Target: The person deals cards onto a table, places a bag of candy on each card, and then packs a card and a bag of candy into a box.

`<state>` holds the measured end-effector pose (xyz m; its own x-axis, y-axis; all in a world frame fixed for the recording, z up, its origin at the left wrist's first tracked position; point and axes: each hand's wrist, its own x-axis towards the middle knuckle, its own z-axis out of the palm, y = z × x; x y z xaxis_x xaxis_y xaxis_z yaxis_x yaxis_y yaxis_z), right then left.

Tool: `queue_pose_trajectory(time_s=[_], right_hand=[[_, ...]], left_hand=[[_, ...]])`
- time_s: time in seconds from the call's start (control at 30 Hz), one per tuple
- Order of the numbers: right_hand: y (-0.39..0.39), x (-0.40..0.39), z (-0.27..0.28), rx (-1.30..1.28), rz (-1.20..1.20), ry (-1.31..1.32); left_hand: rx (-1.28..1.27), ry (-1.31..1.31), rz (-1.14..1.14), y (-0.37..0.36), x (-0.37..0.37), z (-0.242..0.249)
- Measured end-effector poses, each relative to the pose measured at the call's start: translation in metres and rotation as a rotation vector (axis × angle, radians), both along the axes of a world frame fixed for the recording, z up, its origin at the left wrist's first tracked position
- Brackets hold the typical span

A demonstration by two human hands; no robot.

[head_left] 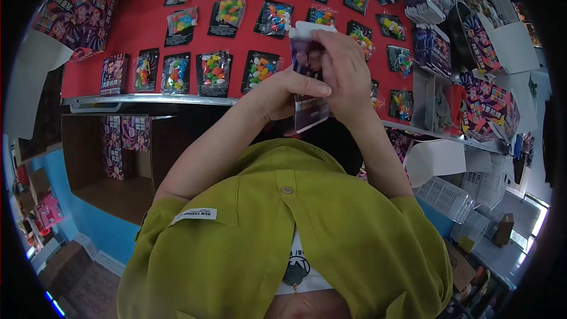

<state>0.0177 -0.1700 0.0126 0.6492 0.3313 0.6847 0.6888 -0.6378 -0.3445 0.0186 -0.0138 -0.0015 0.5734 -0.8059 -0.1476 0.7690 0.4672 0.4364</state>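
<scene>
Both my hands are on a purple printed carton [307, 65] with a white flap at its top, held upright over the red table's front edge. My left hand [289, 90] grips its lower part, the thumb lying across the front. At the carton's upper right side, my right hand [347, 74] is closed against it, fingers near the top flap. Around them on the red table [139, 29] lie several black cards with clear bags of colourful candies, such as one bag [261, 70] just left of the carton.
A small printed box [113, 74] stands at the table's front left. Stacked purple packs [433, 50] and a grey tray [423, 100] are on the right. Below the table's left edge, an open cardboard box [112, 186] holds printed boxes. White plastic baskets [446, 196] are at the lower right.
</scene>
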Motion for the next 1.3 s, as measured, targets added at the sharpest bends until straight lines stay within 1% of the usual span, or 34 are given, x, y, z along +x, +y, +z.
queue_pose_trajectory(time_s=[0.07,0.13,0.17,0.23,0.27,0.33,0.37,0.43,0.47,0.5,0.57,0.6,0.67,0.7,0.73,0.77,0.8,0.83,0.87,0.9,0.93,0.97,1.0,1.03,1.07,1.1,1.13,1.17,1.2,1.23,1.27,1.3], right_hand=[[-0.001,0.0,-0.002,-0.039,0.022,-0.026],[-0.004,-0.003,0.0,0.107,0.017,0.037],[-0.001,-0.004,0.001,0.11,0.021,0.045],[0.001,-0.006,0.004,0.237,-0.023,0.319],[0.0,-0.005,0.002,0.237,-0.028,0.319],[-0.003,0.0,-0.006,0.26,-0.136,0.171],[-0.005,-0.003,-0.01,0.257,-0.136,0.174],[-0.014,-0.013,-0.017,0.471,-0.207,0.311],[-0.025,-0.023,-0.021,0.572,-0.112,0.532],[-0.036,-0.033,-0.025,0.57,-0.106,0.539],[-0.051,-0.05,-0.028,0.252,0.151,0.326],[-0.051,-0.056,-0.027,0.252,0.154,0.33],[-0.051,-0.065,-0.026,0.153,0.182,0.399],[-0.046,-0.066,-0.032,0.071,0.147,0.331],[-0.048,-0.065,-0.043,0.072,0.129,0.333],[-0.051,-0.062,-0.055,0.16,0.177,0.281],[-0.052,-0.061,-0.062,0.248,0.23,0.227],[-0.046,-0.058,-0.053,0.253,0.225,0.253],[-0.046,-0.058,-0.053,0.259,0.219,0.252],[-0.046,-0.058,-0.055,0.413,0.161,0.327],[-0.046,-0.056,-0.055,0.565,0.105,0.4],[-0.051,-0.051,-0.055,0.474,0.072,0.379],[-0.05,-0.05,-0.052,0.476,0.073,0.381],[-0.048,-0.051,-0.048,0.476,0.016,0.433],[-0.045,-0.052,-0.046,0.473,-0.041,0.483],[-0.042,-0.053,-0.046,0.47,-0.04,0.483],[-0.037,-0.053,-0.047,0.534,-0.008,0.483],[-0.032,-0.053,-0.047,0.597,0.023,0.482],[-0.028,-0.052,-0.047,0.592,0.02,0.479],[-0.025,-0.051,-0.047,0.694,0.083,0.492],[-0.024,-0.051,-0.047,0.796,0.146,0.506],[-0.026,-0.051,-0.045,0.796,0.141,0.511]], left_hand=[[-0.008,0.03,-0.001,0.0,-0.002,0.001],[0.053,-0.041,0.044,0.003,-0.005,0.004],[0.056,-0.033,0.048,0.001,-0.008,0.001],[0.304,-0.053,0.134,-0.008,-0.01,-0.004],[0.303,-0.053,0.129,-0.009,-0.01,-0.005],[0.373,0.143,0.195,-0.011,-0.01,-0.004],[0.37,0.199,0.19,-0.011,-0.012,-0.001],[0.338,0.33,0.164,-0.015,-0.017,-0.004],[0.368,0.37,0.132,-0.018,-0.019,-0.008],[0.367,0.376,0.139,-0.018,-0.02,-0.009],[0.221,0.555,0.079,-0.018,-0.022,-0.011],[0.161,0.581,0.079,-0.018,-0.023,-0.017],[0.169,0.614,0.073,-0.021,-0.027,-0.028],[0.175,0.645,0.06,-0.024,-0.029,-0.03],[0.2,0.657,0.055,-0.024,-0.028,-0.031],[0.223,0.667,0.052,-0.024,-0.026,-0.03],[0.34,0.63,0.171,-0.028,-0.026,-0.007],[0.344,0.628,0.166,-0.018,-0.025,-0.01],[0.37,0.348,0.053,0.003,-0.023,-0.014],[0.39,0.067,-0.061,0.014,-0.021,-0.009],[0.887,-0.156,-0.029,0.015,-0.023,0.009],[0.89,-0.157,-0.031,0.012,-0.026,0.005],[1.011,-0.651,0.316,0.007,-0.031,-0.006],[1.078,-1.15,0.672,0.003,-0.035,-0.015],[1.079,-1.148,0.671,-0.003,-0.034,-0.019],[0.903,-1.165,0.61,-0.011,-0.028,-0.024],[0.727,-1.177,0.549,-0.016,-0.024,-0.025],[0.722,-1.177,0.553,-0.019,-0.024,-0.025],[0.605,-1.024,0.506,-0.022,-0.023,-0.025],[0.488,-0.87,0.456,-0.025,-0.023,-0.025],[0.484,-0.866,0.454,-0.025,-0.023,-0.025],[0.498,-0.809,0.465,-0.024,-0.022,-0.024]])
